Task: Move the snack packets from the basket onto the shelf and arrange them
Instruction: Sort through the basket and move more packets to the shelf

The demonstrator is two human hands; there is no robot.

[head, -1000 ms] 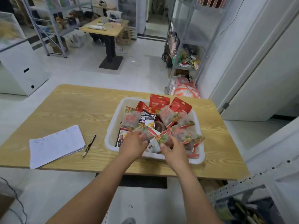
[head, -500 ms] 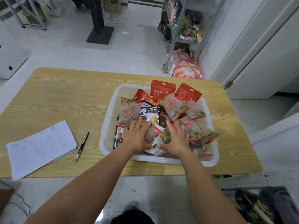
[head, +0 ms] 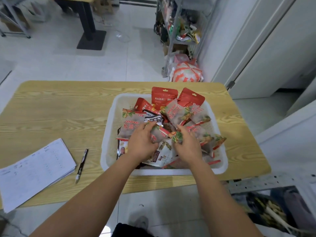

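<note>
Since the left hand [head: 142, 142] curls its fingers round a crosswise packet [head: 159, 135] and the right hand [head: 187, 146] pinches its neighbour [head: 177, 137], both probably just lift straight out of the basket [head: 171, 172].

A wood-grain table [head: 51, 108] stands at the centre on a pale tiled floor [head: 119, 65], with 1 black pedestal table base [head: 90, 40] at 11 o'clock, a cluttered metal rack [head: 172, 40] at 1 o'clock and white door panels [head: 273, 57] at 2 o'clock, all evenly lit.
</note>
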